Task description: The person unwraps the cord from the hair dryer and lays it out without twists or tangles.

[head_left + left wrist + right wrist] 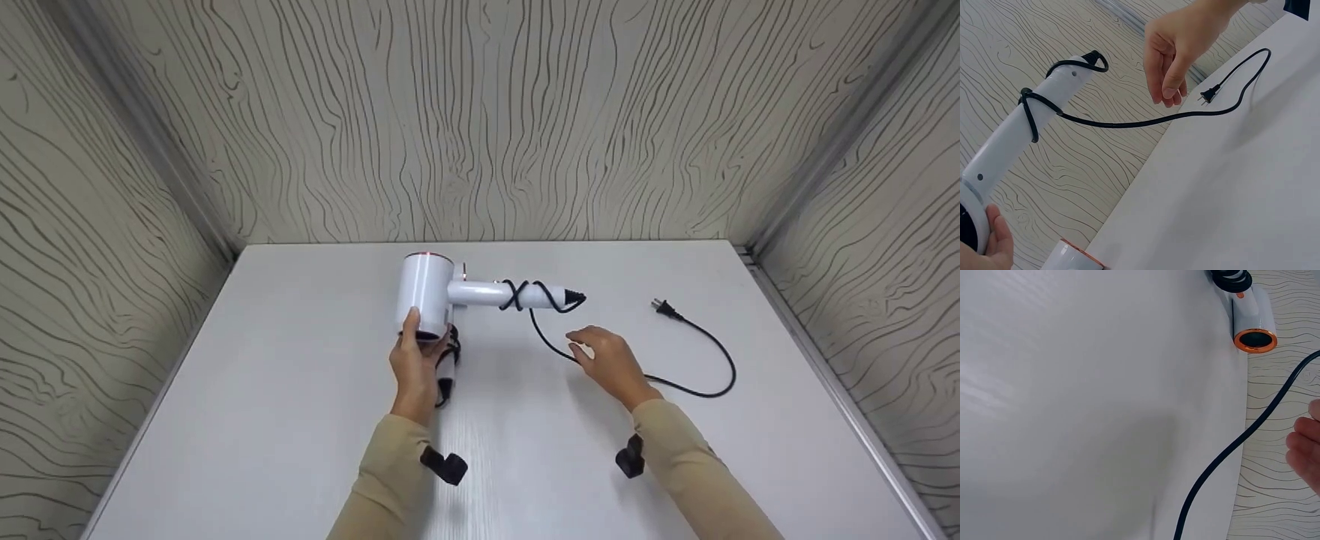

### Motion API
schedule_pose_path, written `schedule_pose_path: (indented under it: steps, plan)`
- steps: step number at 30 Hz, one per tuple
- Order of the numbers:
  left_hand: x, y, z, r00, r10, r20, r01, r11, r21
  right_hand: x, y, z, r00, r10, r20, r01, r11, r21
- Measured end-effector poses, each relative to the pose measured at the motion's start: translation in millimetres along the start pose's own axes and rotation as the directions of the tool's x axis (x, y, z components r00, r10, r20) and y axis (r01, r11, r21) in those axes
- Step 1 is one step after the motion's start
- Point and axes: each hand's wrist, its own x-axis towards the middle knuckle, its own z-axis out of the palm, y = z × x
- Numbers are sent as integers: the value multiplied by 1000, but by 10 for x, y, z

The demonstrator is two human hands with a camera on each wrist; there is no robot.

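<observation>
My left hand (414, 375) grips the white barrel of a hair dryer (426, 289), thumb along its side, holding it up with the handle pointing right. A black cord (1145, 124) is wound in crossing turns around the handle, and its loose length runs off to the right. Close to that loose length is my right hand (611, 365), fingers loosely bent and nothing between them. In the left wrist view, the cord passes just below its fingertips. The two-prong plug (664, 308) is at the cord's far end. Behind the held dryer, partly hidden, lies a second white hair dryer (1252, 318) with an orange-rimmed opening.
The white table (300, 420) lies beneath both hands. Wood-grain patterned panels (465, 120) stand at the back and both sides, with grey metal strips at the corners. A black cord is bundled at the second dryer's handle (447, 367).
</observation>
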Motion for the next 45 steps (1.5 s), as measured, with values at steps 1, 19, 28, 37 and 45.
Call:
schedule_pose_path:
  steps: [1,19,28,37,45]
  plan:
    - [-1,1,3,1000,0,0,0,1000,-10,15,-15,3,1000,-1,-3,1,1000,5]
    - [-28,10,13,1000,-2,16,3,998,-58,177,-236,146,998,6,-59,0,994,113]
    - [-31,17,11,1000,-6,17,7,999,-52,190,-244,183,998,48,-35,-42,987,157]
    - [-20,25,-21,1000,-2,22,2,1000,-1,220,-226,145,994,109,-21,-105,986,127]
    - [-23,30,-42,1000,2,16,-3,1000,8,241,-219,92,988,151,21,-152,984,95]
